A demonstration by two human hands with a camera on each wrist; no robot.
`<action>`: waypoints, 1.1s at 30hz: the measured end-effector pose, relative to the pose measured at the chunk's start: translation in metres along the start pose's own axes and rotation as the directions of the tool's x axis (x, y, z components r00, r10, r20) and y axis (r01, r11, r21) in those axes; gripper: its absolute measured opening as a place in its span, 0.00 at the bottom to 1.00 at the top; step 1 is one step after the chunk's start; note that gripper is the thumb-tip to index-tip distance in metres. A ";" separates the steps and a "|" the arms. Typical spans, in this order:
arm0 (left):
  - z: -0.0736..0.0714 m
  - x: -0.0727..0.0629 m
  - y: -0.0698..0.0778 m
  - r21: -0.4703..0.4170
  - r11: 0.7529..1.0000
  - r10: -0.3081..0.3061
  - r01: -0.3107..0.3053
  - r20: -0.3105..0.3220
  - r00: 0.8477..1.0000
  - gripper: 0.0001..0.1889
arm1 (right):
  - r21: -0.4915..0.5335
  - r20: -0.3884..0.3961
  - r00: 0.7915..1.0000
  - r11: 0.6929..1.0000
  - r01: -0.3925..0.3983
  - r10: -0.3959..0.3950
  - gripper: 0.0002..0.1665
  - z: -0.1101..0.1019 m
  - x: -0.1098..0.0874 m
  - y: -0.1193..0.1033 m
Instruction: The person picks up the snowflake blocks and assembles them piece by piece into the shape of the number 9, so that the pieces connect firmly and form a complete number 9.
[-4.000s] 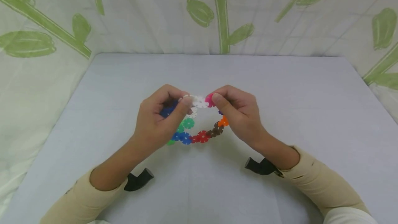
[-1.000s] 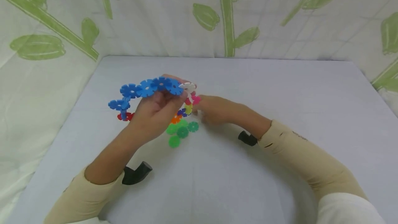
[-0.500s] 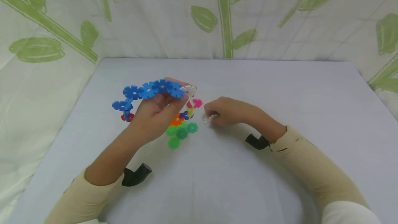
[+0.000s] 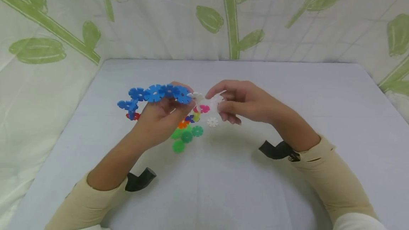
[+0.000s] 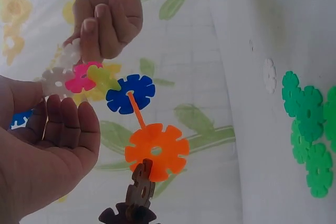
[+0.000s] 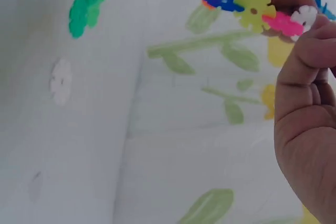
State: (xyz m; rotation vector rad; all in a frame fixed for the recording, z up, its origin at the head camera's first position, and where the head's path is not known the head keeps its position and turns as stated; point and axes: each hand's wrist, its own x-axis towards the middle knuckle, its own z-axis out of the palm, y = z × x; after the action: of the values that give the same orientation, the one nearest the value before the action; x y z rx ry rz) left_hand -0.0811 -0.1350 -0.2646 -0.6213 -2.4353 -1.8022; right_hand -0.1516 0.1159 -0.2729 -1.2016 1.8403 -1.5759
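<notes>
My left hand (image 4: 156,121) holds up a chain of interlocking snowflake discs, pinching it near the white disc (image 4: 197,98) that follows the blue discs (image 4: 154,93). From that white disc hang a pink disc (image 5: 83,77), a yellow disc (image 5: 103,78), a dark blue disc (image 5: 130,94), an orange disc (image 5: 157,151) and brown discs (image 5: 140,182). Just to the right, my right hand (image 4: 246,100) pinches a separate white disc (image 4: 217,101) between thumb and index finger. In the head view a small gap separates it from the chain's white disc.
On the pale table (image 4: 223,187) lie a loose white disc (image 4: 212,122) below the right hand and several green discs (image 4: 186,136) below the chain. Black angled pieces (image 4: 140,180) stick out by both cuffs. A leaf-patterned curtain (image 4: 159,17) stands behind.
Earlier both hands held the chain near its white and pink discs. My right hand then reached down to the white discs on the table and has risen with one. The left hand has barely moved lately.
</notes>
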 end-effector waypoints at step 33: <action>0.018 0.000 -0.008 -0.168 0.982 0.089 -0.083 0.025 0.996 0.05 | 0.326 -0.219 0.975 0.944 0.050 0.024 0.09 0.042 -0.004 -0.013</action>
State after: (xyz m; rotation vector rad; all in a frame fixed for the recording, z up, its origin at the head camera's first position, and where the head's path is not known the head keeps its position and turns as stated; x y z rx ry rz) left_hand -0.0805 -0.1200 -0.2779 -0.7613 -2.2545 -1.9897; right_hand -0.1126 0.0954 -0.2725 -0.9191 1.6060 -1.9980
